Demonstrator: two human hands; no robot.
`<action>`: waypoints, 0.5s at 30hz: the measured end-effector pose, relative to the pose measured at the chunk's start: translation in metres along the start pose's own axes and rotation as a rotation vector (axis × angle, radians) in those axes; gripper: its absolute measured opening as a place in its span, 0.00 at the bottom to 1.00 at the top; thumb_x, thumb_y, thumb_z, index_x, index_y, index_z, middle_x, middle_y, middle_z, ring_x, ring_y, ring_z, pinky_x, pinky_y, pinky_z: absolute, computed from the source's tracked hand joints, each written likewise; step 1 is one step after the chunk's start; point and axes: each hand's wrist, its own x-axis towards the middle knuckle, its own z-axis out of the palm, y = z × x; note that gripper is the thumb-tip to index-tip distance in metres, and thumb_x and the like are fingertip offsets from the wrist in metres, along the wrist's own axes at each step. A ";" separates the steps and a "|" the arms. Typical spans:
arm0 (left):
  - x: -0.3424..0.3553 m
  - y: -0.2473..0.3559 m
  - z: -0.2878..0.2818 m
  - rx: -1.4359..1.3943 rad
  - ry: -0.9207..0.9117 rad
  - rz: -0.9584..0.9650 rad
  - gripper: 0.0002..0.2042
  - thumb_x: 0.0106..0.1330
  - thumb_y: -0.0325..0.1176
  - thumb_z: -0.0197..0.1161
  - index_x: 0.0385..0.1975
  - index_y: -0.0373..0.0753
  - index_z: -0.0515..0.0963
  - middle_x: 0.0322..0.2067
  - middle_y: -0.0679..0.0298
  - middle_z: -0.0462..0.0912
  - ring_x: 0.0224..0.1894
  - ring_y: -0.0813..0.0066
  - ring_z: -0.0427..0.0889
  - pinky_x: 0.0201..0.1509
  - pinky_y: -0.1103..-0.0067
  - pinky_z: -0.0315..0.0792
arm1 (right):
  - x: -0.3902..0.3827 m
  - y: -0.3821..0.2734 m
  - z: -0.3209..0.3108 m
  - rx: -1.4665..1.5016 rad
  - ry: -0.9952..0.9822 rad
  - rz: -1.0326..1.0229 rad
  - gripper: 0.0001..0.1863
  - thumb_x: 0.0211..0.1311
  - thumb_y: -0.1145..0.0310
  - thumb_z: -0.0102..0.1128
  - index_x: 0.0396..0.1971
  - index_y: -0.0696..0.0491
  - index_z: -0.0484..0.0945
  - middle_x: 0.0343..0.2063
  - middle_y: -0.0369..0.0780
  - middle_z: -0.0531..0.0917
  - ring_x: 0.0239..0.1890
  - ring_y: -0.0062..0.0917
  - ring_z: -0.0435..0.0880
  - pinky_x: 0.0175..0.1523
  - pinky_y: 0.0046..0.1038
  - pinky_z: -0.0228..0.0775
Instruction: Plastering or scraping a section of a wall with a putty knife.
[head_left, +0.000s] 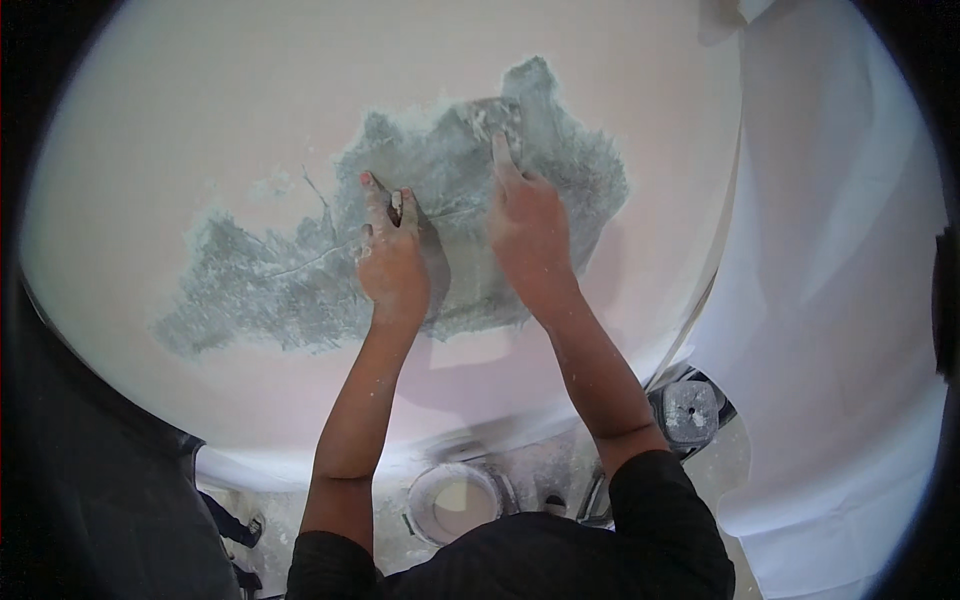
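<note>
A large pale, pinkish wall surface (250,120) fills the view, with an irregular grey patch (270,290) spread across it. My right hand (530,220) is closed around what looks like a putty knife (495,117), its handle hidden in the palm. The index finger reaches along the flat blade, which is smeared with whitish paste and lies against the grey patch. Lower and to the left, my left hand (393,270) is at the patch, two fingers stretched forward. A small whitish, dark-edged thing (397,205) shows between these fingers; its kind is unclear. White residue coats the left fingers.
Below me on the floor stands a round bucket (418,510) with pale contents. A square-topped, paste-spattered stool (690,412) is at the lower right. White sheeting (830,300) hangs along the right side. Another person's foot (255,528) shows at the lower left.
</note>
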 end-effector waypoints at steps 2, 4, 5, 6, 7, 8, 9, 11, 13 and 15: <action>0.002 0.001 0.003 0.020 0.012 0.018 0.24 0.61 0.34 0.64 0.60 0.52 0.74 0.72 0.53 0.51 0.48 0.61 0.83 0.35 0.75 0.81 | -0.007 0.011 0.003 -0.008 -0.021 0.033 0.33 0.61 0.73 0.53 0.69 0.49 0.59 0.34 0.52 0.79 0.33 0.45 0.83 0.39 0.40 0.78; -0.001 -0.002 0.002 0.049 0.013 0.052 0.25 0.61 0.33 0.64 0.61 0.52 0.73 0.72 0.53 0.50 0.47 0.62 0.83 0.36 0.75 0.82 | -0.011 0.015 0.006 -0.030 -0.036 0.036 0.33 0.62 0.72 0.53 0.69 0.48 0.59 0.34 0.51 0.79 0.32 0.45 0.83 0.38 0.40 0.78; -0.001 -0.003 0.002 0.045 0.016 0.051 0.25 0.61 0.33 0.64 0.61 0.52 0.73 0.72 0.53 0.50 0.47 0.62 0.83 0.36 0.75 0.82 | -0.012 0.016 0.008 -0.048 -0.056 0.041 0.32 0.63 0.71 0.53 0.69 0.48 0.59 0.34 0.51 0.79 0.32 0.45 0.83 0.38 0.40 0.78; 0.000 -0.002 0.000 0.044 -0.002 0.042 0.25 0.61 0.32 0.64 0.61 0.52 0.73 0.72 0.53 0.50 0.46 0.62 0.83 0.36 0.75 0.82 | -0.013 0.017 0.010 -0.053 -0.055 0.040 0.32 0.63 0.71 0.53 0.69 0.48 0.59 0.34 0.51 0.79 0.32 0.45 0.83 0.38 0.40 0.78; 0.000 -0.001 -0.001 0.045 -0.021 0.033 0.26 0.61 0.32 0.64 0.61 0.52 0.73 0.72 0.53 0.50 0.46 0.62 0.83 0.37 0.75 0.82 | -0.013 0.018 0.011 -0.073 -0.038 0.034 0.32 0.64 0.71 0.53 0.69 0.48 0.59 0.34 0.51 0.79 0.32 0.45 0.83 0.38 0.41 0.78; 0.000 0.001 -0.002 0.040 -0.021 0.032 0.26 0.61 0.32 0.64 0.61 0.52 0.73 0.72 0.53 0.50 0.46 0.62 0.83 0.37 0.75 0.82 | -0.014 0.019 0.012 -0.093 -0.021 0.029 0.32 0.65 0.70 0.53 0.69 0.48 0.59 0.33 0.51 0.79 0.33 0.45 0.83 0.39 0.41 0.78; -0.001 0.002 -0.002 0.066 -0.009 0.035 0.26 0.61 0.32 0.64 0.61 0.52 0.72 0.72 0.53 0.50 0.45 0.62 0.83 0.37 0.75 0.82 | -0.012 0.016 0.011 -0.097 -0.020 0.031 0.32 0.65 0.70 0.53 0.69 0.48 0.59 0.33 0.51 0.79 0.33 0.45 0.83 0.39 0.41 0.78; -0.002 0.001 -0.002 0.089 0.002 0.041 0.26 0.61 0.32 0.64 0.62 0.52 0.72 0.72 0.53 0.50 0.45 0.62 0.83 0.37 0.75 0.81 | -0.008 0.009 0.007 -0.100 -0.037 0.039 0.32 0.65 0.70 0.52 0.69 0.47 0.58 0.33 0.51 0.79 0.33 0.44 0.83 0.39 0.41 0.78; -0.003 -0.002 -0.003 0.037 0.001 0.040 0.27 0.60 0.31 0.64 0.62 0.51 0.72 0.72 0.52 0.50 0.44 0.63 0.83 0.38 0.76 0.81 | -0.004 0.008 0.006 -0.095 -0.025 0.038 0.32 0.65 0.70 0.52 0.69 0.46 0.58 0.33 0.51 0.79 0.33 0.45 0.83 0.39 0.41 0.78; -0.003 -0.001 -0.004 0.040 -0.015 0.039 0.27 0.59 0.30 0.64 0.62 0.51 0.72 0.72 0.52 0.50 0.44 0.63 0.83 0.38 0.75 0.81 | -0.006 0.009 0.006 -0.088 -0.014 0.036 0.32 0.65 0.70 0.52 0.69 0.46 0.58 0.33 0.51 0.78 0.33 0.45 0.83 0.39 0.41 0.78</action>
